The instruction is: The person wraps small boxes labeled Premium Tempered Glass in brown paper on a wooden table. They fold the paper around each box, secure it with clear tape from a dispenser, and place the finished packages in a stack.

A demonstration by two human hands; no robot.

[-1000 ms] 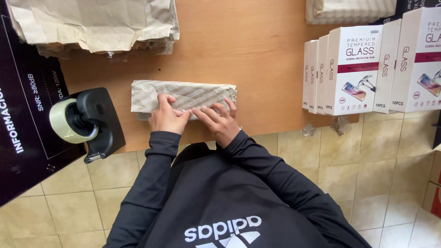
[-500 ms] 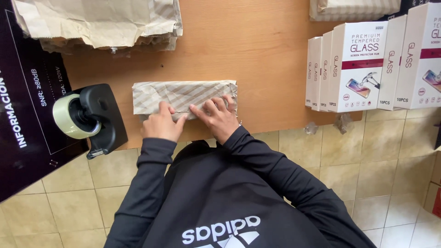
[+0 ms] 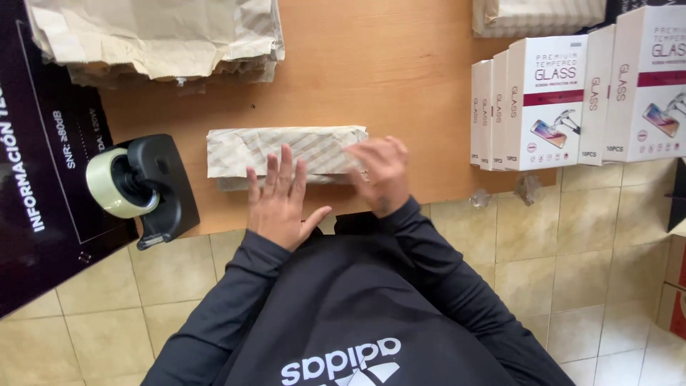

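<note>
My left hand lies flat, fingers spread, on the near edge of the paper-wrapped parcel, and my right hand, blurred but open, rests on its right end. The parcel sits on the wooden table, between the black tape dispenser and a row of white boxes, with crumpled wrapping paper beyond.

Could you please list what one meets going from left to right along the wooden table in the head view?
Black board → tape dispenser → left hand → right hand, both on the paper-wrapped parcel → row of white boxes.
</note>
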